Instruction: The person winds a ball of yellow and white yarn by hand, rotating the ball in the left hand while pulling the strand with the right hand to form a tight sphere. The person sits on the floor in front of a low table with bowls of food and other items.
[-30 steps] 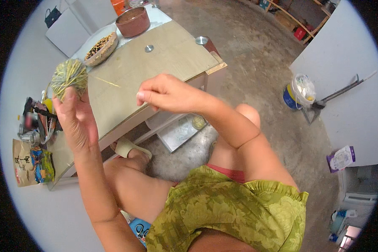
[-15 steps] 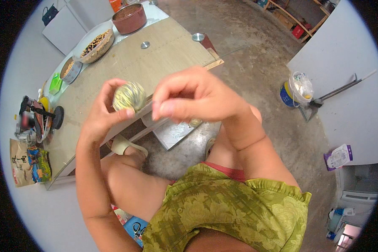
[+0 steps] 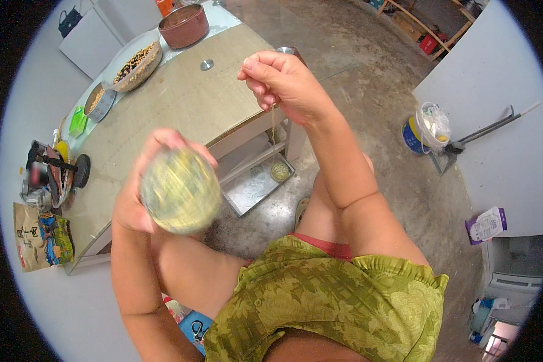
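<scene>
More widely parted now, cups ball [image 3: 181,192] in left hand [image 3: 130,198] beside table [image 3: 163,101], pinches yarn [image 3: 274,128] in right hand [image 3: 282,82] near its edge. Apparently gains slack for winding.

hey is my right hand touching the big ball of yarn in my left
Apart. In the head view, the tabletop shows between the right hand and the big ball of yarn.

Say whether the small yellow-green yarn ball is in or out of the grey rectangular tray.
In: the small yarn ball lies inside the rim of the tray.
</scene>
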Demonstrator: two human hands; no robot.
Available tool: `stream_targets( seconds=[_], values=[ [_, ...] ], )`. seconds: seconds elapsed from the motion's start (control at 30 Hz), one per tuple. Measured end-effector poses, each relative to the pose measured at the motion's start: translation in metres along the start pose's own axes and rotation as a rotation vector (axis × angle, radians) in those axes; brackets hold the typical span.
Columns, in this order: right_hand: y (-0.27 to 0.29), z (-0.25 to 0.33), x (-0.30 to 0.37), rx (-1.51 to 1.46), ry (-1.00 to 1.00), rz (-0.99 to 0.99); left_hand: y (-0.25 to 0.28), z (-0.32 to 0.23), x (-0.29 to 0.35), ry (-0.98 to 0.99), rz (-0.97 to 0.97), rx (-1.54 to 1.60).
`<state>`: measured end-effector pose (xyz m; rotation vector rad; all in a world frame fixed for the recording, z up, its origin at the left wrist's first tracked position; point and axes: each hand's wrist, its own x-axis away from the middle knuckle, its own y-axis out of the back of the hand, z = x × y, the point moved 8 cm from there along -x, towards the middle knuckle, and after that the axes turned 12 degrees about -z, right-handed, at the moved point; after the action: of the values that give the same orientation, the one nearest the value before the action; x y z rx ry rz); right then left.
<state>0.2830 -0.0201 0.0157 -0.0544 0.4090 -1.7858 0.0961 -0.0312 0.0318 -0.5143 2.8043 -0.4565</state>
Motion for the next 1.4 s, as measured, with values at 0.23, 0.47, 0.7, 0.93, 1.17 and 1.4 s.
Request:
stream_targets(
  seconds=[0.23, 0.47, 0.7, 0.93, 1.17, 1.4],
  values=[
    [-0.006, -0.023, -0.011, 0.329, 0.064, 0.019, 0.073, -0.025, 0.017, -0.363, -0.684, 0.029],
    [-0.038, -0.048, -0.001, 0.628, 0.221, 0.238, 0.088, -0.046, 0.022, -0.511, -0.926, -0.162],
    [-0.079, -0.015, 0.048, 0.787, 0.396, 0.497, 0.099, -0.052, 0.031, -0.519, -1.169, -0.682],
    [-0.075, 0.025, 0.067, 0.528, 0.373, 0.548, 0.072, -0.008, 0.005, -0.036, -0.848, -0.707],
    [-0.030, 0.043, 0.037, 0.083, 0.125, 0.154, 0.019, 0.026, 0.002, 0.319, -0.274, -0.442],
    [-0.021, 0.003, 0.005, 0.160, 0.105, 0.083, -0.008, 0.030, 0.001, 0.236, -0.041, -0.238]
  ],
)
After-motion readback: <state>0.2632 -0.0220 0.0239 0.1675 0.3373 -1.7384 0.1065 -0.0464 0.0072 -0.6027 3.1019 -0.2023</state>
